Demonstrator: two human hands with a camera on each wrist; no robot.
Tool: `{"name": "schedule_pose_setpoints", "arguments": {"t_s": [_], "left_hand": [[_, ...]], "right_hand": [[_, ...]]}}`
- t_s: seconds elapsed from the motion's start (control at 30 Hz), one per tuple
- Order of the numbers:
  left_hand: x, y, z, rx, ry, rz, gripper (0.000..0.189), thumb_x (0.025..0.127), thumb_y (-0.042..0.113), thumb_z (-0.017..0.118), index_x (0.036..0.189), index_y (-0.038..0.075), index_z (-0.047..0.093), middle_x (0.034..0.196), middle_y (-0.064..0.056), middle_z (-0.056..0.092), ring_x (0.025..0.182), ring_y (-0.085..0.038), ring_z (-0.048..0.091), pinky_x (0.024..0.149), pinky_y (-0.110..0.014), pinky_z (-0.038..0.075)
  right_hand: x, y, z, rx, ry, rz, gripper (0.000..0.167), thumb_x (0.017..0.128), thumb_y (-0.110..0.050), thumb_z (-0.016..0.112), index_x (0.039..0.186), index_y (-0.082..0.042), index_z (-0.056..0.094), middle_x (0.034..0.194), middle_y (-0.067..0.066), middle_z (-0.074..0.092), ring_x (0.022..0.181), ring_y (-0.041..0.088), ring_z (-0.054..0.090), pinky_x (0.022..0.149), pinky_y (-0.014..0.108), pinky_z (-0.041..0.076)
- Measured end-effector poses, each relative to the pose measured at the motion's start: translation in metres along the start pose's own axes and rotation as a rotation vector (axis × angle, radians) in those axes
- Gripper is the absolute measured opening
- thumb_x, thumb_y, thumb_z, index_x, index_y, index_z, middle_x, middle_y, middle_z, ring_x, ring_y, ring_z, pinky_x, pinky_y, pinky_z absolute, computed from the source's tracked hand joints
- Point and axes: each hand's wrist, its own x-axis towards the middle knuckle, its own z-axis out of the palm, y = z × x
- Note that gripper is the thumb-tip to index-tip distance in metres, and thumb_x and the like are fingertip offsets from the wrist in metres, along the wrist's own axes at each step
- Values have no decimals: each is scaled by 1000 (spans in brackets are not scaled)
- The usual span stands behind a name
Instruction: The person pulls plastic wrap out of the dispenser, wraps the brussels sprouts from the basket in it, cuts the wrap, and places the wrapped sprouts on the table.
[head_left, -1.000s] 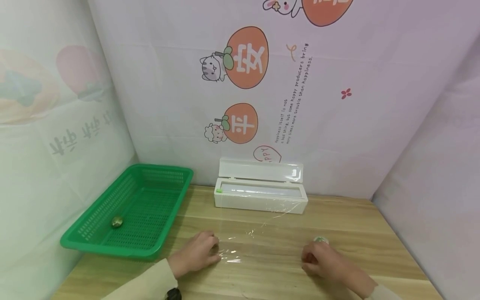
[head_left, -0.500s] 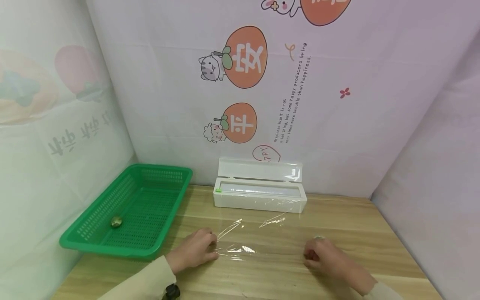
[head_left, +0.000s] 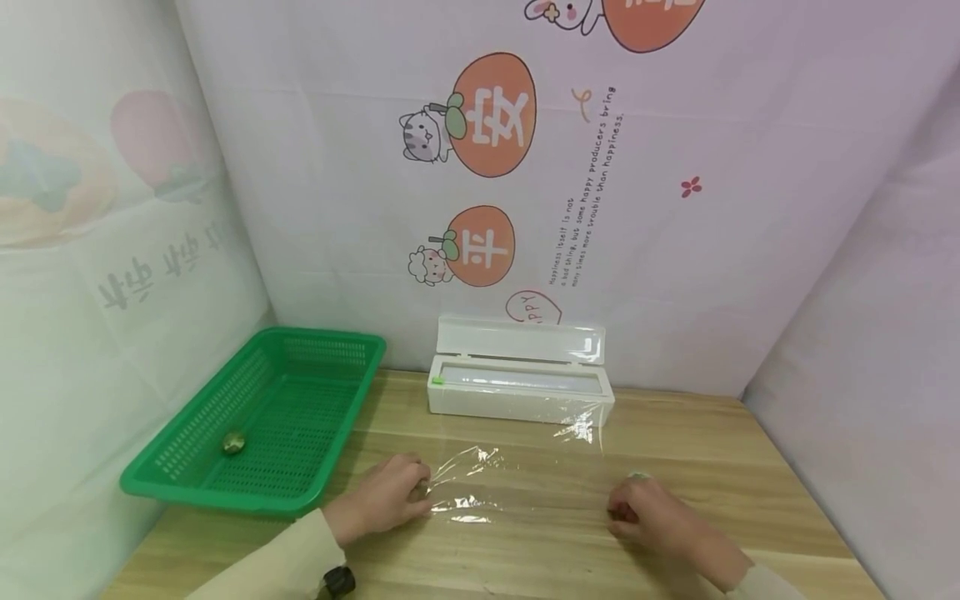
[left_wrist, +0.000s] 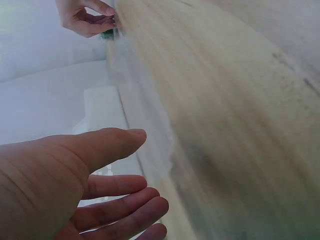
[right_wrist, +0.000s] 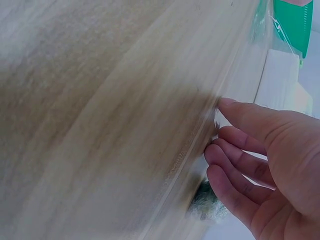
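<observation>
A clear sheet of plastic wrap (head_left: 517, 475) runs over the table from a white wrap dispenser (head_left: 517, 406) with its lid up. My left hand (head_left: 386, 496) lies by the sheet's near left corner. In the left wrist view its thumb (left_wrist: 117, 142) stands apart from loosely bent fingers. My right hand (head_left: 652, 517) is low at the near right corner, fingers curled towards the thumb. A shiny bit of wrap shows by its fingertips (right_wrist: 212, 150); I cannot tell whether they pinch it. Under those fingers sits a small green thing in crinkled clear wrap (right_wrist: 207, 202).
A green plastic basket (head_left: 341, 433) stands at the left, with a small round shiny thing (head_left: 233, 442) inside. The dispenser is close to the printed cloth (head_left: 645, 250) at the back. Cloth also hangs at both sides of the wooden table (head_left: 720, 450).
My left hand has drawn slightly left. The wrap's creases and shine have shifted, with a bright patch now near the dispenser's right end. My right hand has barely moved.
</observation>
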Motion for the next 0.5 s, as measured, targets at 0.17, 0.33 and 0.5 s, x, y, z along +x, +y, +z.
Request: {"name": "schedule_pose_setpoints", "arguments": {"t_s": [0.17,0.33,0.5], "left_hand": [[-5,9,-23,39,-16,8,31,89,20,84,110,-1,74,109,-15,74,96,-29,72,83,-40,65],[-5,14,-58,89,2,-44,38,89,22,83,118,-1,73,119,-18,75,107,-35,73,89,-46,65],[-2,0,-96,156,31,-94,40,87,18,86,119,-1,73,119,-18,76,106,-33,74,85,-44,66]], "right_hand": [[1,-1,0,-4,-4,-8,19,82,-17,89,78,-20,71,71,-14,55,70,-4,40,58,17,39],[1,-2,-1,7,-8,-3,18,83,-17,89,79,-18,72,72,-14,57,69,-3,42,58,17,40],[2,-3,-2,23,-18,7,16,83,-17,89,81,-17,73,73,-13,59,70,-2,45,58,17,43]]}}
